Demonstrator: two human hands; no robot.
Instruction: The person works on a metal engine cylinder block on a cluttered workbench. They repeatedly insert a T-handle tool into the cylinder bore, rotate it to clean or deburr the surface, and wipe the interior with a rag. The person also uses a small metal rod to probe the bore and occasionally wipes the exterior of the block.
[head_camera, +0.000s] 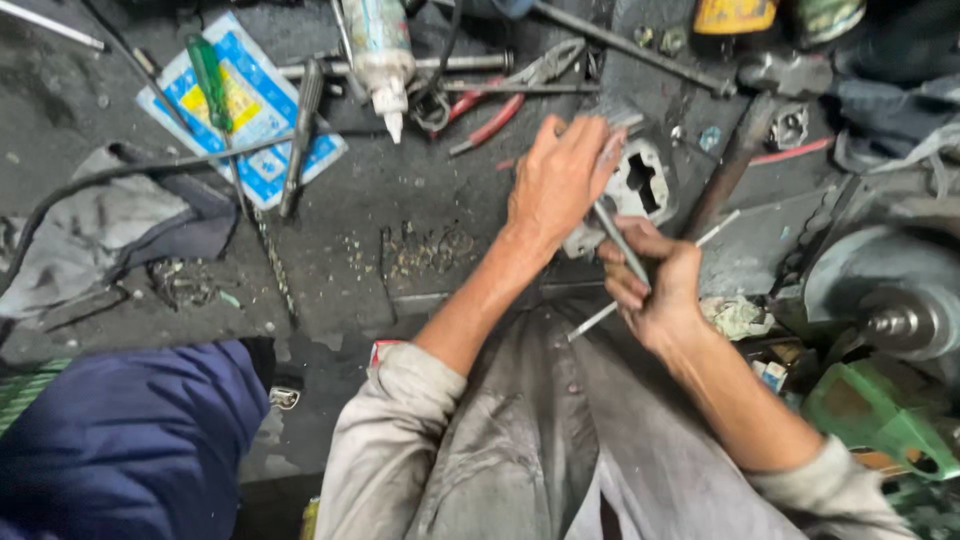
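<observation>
Seen from above, a person works over a grimy, dark workbench (380, 200), and much is hard to read: the left hand (558, 180) covers most of a pale grey metal part (640, 185) with a shaped opening, so only its right side shows, and whether the fingers clamp it or merely press on it cannot be told — they curl down over its top edge. The right hand (655, 285), just below and touching distance away, is closed around a thin metal rod (620, 240) whose upper end disappears behind the left palm; a second thin white stick (715, 232) passes through the same fist. The part sits at the middle of the bench's near edge, between both hands. A hammer (745, 140) lies just right of it, its head near the top. Farther left lie red-handled pliers (495, 105), a green-handled screwdriver (208, 80) on a blue-and-yellow packet (255, 130), and a grey rag (100, 235). A round machine (890, 290) is cut off at the right edge — blurred.
</observation>
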